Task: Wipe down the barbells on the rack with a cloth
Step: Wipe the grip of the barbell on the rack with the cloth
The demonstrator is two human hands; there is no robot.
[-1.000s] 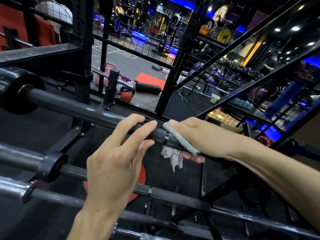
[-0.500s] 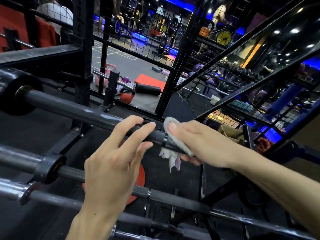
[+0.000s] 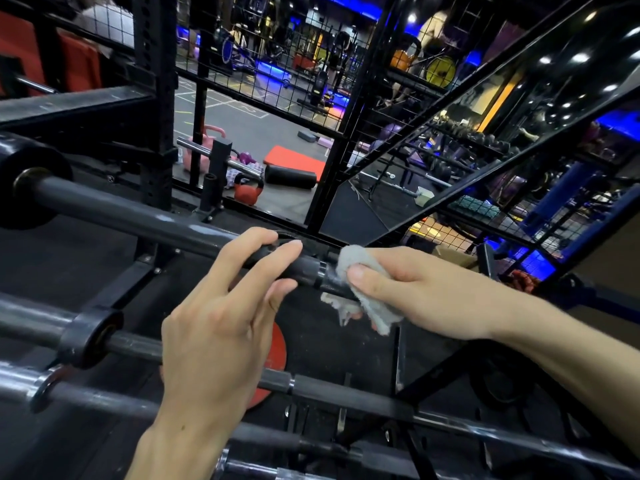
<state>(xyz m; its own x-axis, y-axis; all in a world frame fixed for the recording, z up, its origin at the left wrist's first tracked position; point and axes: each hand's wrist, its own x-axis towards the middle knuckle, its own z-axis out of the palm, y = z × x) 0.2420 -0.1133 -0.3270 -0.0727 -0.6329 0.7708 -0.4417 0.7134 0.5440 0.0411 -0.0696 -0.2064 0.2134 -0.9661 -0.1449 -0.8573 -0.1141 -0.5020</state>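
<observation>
Nearest, two lower barbells (image 3: 346, 400) are running across the bottom of the view, their left ends cut off by the edge and their middles partly hidden behind the left hand (image 3: 221, 341). That hand is reaching up to the top barbell (image 3: 138, 216), its fingers curling over the shaft and its thumb pressing from below, so its grip is grasping the bar. Just to its right, the right hand (image 3: 426, 296) is clenching a grey cloth (image 3: 360, 271) around the same bar; the cloth is bunching above the thumb and hanging ragged beneath, hiding the shaft there. Below, a red plate (image 3: 277, 355) is showing only partly past the left hand. Open bar is stretching leftward to a black collar (image 3: 31, 181), cut by the frame. Behind, black rack uprights (image 3: 156, 98) and wire mesh (image 3: 277, 64) are closing the far side, with a red kettlebell (image 3: 247, 194) lying beyond on the floor.
</observation>
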